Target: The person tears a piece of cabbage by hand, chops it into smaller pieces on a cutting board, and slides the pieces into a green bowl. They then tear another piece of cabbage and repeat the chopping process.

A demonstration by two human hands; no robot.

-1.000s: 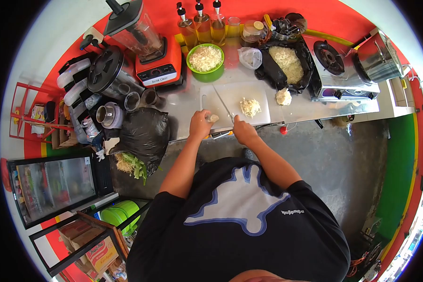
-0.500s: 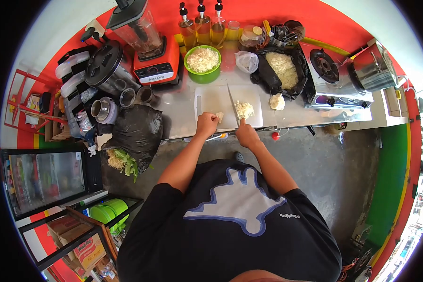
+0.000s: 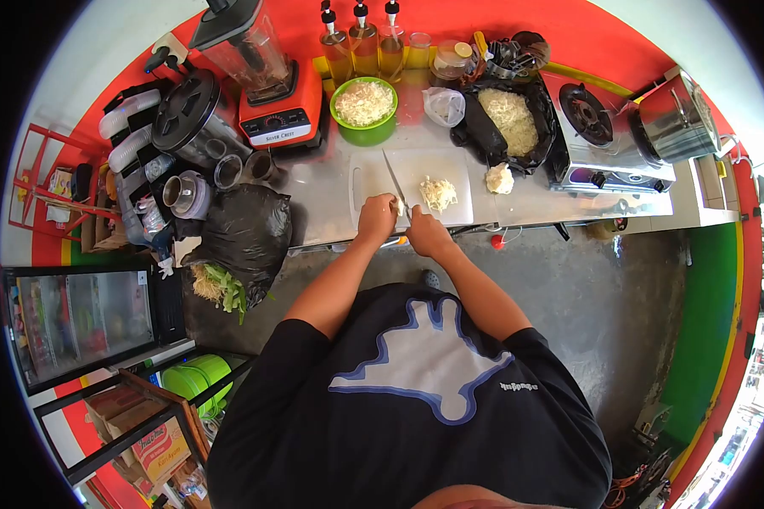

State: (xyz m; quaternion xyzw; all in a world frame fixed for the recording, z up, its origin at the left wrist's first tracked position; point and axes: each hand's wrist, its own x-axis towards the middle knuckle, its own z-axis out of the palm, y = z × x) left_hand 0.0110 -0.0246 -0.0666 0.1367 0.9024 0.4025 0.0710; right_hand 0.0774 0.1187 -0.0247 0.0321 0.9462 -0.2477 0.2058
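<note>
My right hand (image 3: 429, 233) is closed round the handle of a long knife (image 3: 395, 176), whose blade points away from me over the white cutting board (image 3: 367, 176). Close to the left of the blade, my left hand (image 3: 377, 219) pinches a small pale piece (image 3: 397, 206), mostly hidden by the fingers. To the right of the knife, a small heap of pale shreds (image 3: 438, 194) lies on the board. A knobby whitish lump (image 3: 499, 179) sits on the counter just right of the board.
Behind the board stands a green bowl (image 3: 367, 133) of pale shreds, beside a red blender (image 3: 281, 116). A black bag (image 3: 545, 127) holding more shreds lies near the gas stove (image 3: 613, 167). Another black bag (image 3: 239, 237) hangs over the left counter edge. Pump bottles (image 3: 363, 53) line the wall.
My right hand and the knife have moved left, away from the shred heap to the pale piece. The blade now slants further left. My left hand has risen slightly.
</note>
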